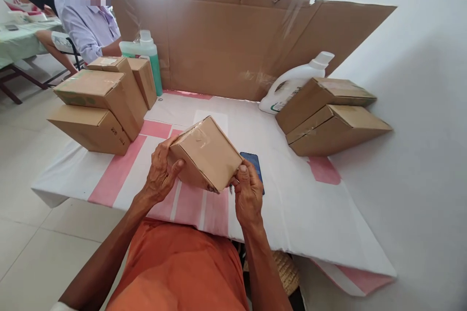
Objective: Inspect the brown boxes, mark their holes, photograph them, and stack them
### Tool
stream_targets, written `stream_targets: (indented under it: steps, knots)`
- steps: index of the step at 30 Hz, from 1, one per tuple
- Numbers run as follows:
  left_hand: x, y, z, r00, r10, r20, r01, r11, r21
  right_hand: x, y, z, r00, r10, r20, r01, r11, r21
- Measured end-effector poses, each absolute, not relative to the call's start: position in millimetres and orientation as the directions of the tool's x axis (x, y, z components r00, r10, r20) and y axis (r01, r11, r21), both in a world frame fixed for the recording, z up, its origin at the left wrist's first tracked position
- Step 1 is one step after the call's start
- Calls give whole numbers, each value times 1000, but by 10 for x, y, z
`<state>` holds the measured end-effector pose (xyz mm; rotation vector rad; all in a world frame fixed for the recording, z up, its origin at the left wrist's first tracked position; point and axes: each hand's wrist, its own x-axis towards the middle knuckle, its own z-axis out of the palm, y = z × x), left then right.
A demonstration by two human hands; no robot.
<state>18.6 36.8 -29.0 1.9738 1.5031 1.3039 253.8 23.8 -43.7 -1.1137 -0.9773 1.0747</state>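
Note:
A closed cardboard box (206, 153) is tilted in front of me, above the near part of the table, with clear tape across its top. My left hand (162, 170) grips its left end, thumb on the near side and fingers round the back. At the right corner of the box, my right hand (248, 187) is closed, thumb pressed near the edge. A small, dark, shiny thing pokes out below those right fingers, too small to name. Just behind the right hand lies a phone (255, 163), partly covered by it.
Several cardboard boxes (105, 102) are stacked at left beside a bottle of green liquid (155, 65). At right, two boxes (332, 119) stand by a white jug (286, 87). A tall cardboard panel (226, 43) closes the table's back. Another person (85, 24) sits beyond at left.

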Motion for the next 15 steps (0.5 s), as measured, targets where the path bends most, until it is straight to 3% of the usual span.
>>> stream_targets:
  steps: [5, 9, 12, 15]
  knots:
    - [182, 411, -317, -124, 907, 403, 517, -287, 806, 2452, 316, -371, 203, 970, 134, -80, 153, -985]
    - [71, 497, -278, -220, 937, 270, 495, -132, 859, 2364, 422, -302, 142, 971, 193, -59, 203, -977]
    - [52, 560, -260, -249, 943, 220, 518, -62, 853, 2338, 536, -301, 108, 967, 231, 31, 229, -973]
    - [116, 550, -228, -236, 939, 248, 559, -78, 826, 2362, 599, -341, -13, 976, 219, -12, 219, -976]
